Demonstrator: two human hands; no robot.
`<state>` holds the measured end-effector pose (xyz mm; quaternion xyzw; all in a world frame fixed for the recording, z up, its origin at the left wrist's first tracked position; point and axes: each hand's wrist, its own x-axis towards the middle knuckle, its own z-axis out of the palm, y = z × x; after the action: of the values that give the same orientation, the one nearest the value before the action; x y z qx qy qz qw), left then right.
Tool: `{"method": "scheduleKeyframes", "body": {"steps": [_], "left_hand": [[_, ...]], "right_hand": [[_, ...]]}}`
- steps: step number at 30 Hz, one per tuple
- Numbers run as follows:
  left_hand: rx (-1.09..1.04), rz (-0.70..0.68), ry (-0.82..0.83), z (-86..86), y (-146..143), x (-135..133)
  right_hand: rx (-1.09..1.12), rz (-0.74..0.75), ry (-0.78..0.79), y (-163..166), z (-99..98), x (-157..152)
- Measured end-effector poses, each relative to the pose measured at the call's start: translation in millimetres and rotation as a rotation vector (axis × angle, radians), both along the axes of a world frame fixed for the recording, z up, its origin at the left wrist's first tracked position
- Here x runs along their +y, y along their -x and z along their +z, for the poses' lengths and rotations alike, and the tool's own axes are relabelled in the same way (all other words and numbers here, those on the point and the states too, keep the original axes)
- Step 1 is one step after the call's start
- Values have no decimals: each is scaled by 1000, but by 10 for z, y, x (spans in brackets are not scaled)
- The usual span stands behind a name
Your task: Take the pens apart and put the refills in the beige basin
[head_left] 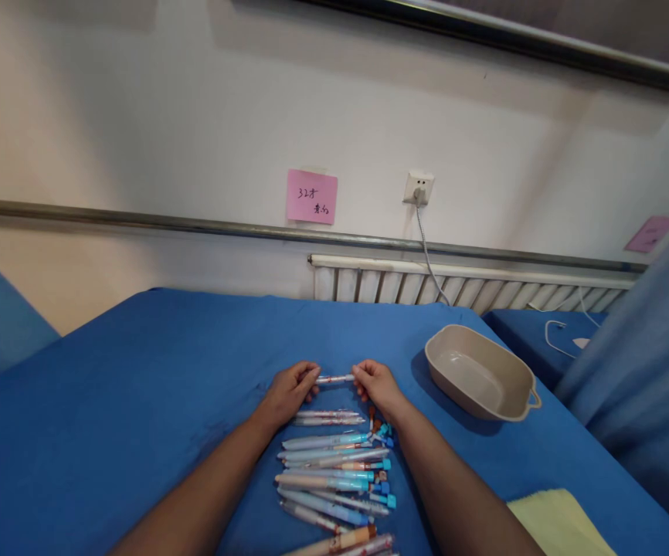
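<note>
The person's left hand (295, 392) and right hand (378, 388) hold between them one slim white pen with red markings (335, 379). Fingers of both hands are narrowed in a pinch, one at each end. The pen lies roughly level, crosswise, above the blue cloth-covered table (137, 417) and just beyond a small cluster of similar slim pens (328, 419). Whether it touches the cloth cannot be told.

In this inspector's judgement, good handling calls for a light, even pinch at the ends, the pen kept parallel to the rows, and wrists kept off the caps of the nearer pens.

Count: held pen, one. Cluster behind the hands, at least two; overlap prevents an exact figure. Larger spread of pale-blue, peach and clear pens (323, 483) nearer the person, at least eight; some are cut off by the lower edge. Beige plastic basin with a looped handle (479, 374), one, right of the right hand. Yellow cloth (560, 521), one. Pink paper notes (312, 198) on the wall, two. White wall socket (419, 188), one.
</note>
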<state>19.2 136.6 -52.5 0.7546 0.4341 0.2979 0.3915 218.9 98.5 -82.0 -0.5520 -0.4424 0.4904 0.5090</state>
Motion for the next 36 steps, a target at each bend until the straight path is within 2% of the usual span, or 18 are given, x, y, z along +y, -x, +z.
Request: {"method": "scheduleKeyframes", "body": {"steps": [3,5,10,16,19,26,30,34,36], "left_hand": [[-40,-12,-134,41,-4,-16],[-8,-62,-157,73,-10,-44],[14,-27,3,86,-24,-89],[-152,48,223,34,-44,-38],[-184,57,255,13,-34,-2],[-178,8,7,-43,11,45],[-75,7,-11,-45,13,44],[-229,37,-45,-60,3,52],[-226,31,-41,-58,-1,45]], "right_hand": [[-1,3,3,-3,19,-11],[-1,8,6,-5,37,-21],[14,17,3,-5,53,-28],[32,9,-26,17,39,-22],[45,14,-44,11,35,-29],[71,-3,-29,-13,2,-2],[68,-5,-16,-4,4,7],[55,3,-10,-3,13,1],[43,15,-5,-6,15,-3]]}}
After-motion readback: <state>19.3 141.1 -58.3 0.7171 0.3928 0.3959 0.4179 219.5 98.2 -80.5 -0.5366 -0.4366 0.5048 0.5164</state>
